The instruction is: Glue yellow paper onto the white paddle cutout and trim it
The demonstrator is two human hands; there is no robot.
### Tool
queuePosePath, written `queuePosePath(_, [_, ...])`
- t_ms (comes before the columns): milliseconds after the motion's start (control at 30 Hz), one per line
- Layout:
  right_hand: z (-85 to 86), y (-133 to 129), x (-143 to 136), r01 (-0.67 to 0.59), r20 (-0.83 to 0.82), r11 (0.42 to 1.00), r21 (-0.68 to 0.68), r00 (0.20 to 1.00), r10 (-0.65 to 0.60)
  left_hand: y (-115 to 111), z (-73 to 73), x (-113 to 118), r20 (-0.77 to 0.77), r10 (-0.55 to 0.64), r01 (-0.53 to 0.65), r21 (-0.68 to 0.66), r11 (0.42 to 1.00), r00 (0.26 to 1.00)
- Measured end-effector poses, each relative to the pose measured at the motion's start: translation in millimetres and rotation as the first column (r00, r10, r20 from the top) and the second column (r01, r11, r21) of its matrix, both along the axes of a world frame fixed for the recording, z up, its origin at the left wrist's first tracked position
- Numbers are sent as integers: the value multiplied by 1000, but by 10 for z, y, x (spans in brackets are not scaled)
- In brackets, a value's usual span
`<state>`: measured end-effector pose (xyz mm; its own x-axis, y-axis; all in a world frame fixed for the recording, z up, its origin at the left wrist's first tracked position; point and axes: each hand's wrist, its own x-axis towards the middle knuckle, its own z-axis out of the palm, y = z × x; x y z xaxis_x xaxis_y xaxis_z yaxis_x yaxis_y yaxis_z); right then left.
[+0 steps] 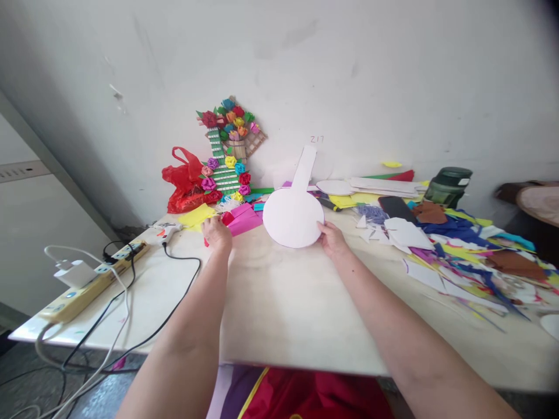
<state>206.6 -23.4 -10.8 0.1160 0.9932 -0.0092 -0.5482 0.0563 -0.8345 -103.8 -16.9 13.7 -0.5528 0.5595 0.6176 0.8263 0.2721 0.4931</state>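
My right hand (332,237) pinches the right edge of a white cutout (293,218), a round disc with a long narrow handle pointing up toward the wall. To the left, my left hand (217,233) rests over red paper (227,218) with its fingers curled down; what it grips, if anything, is hidden. Magenta paper (245,220) lies just right of that hand, and yellow paper (195,216) lies behind it on the left. A white glue gun (168,231) is further left on the table.
A yellow power strip (94,285) with cables lies at the left. Flower crafts (227,169) and a red bag (186,183) stand by the wall. Paper scraps (476,256), a dark phone (396,209) and a green bottle (448,187) are at the right.
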Motion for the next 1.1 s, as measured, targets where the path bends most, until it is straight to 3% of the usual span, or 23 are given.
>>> queuePosePath(133, [-18, 9, 2, -10, 15, 1000, 12, 1000, 10, 54, -2, 143, 55, -109, 118, -214, 970, 993])
queuePosePath(367, [-5, 1, -2, 0, 10, 1000, 4, 1000, 0, -23, -54, -34, 291, 115, -41, -249, 968, 950])
queuePosePath(533, [4, 10, 33, 56, -9, 998, 3, 998, -56, -9, -59, -220, 303, 140, -36, -324, 945, 943])
queuePosePath(833, [24, 25, 60, 92, -34, 996, -12, 995, -92, 78, -108, -254, 192, 126, -35, -418, 908, 973])
queuePosePath(1100, [-12, 67, 106, 100, -86, 995, -3, 991, -100, 11, -69, -486, 311, 363, -226, -398, 889, 878])
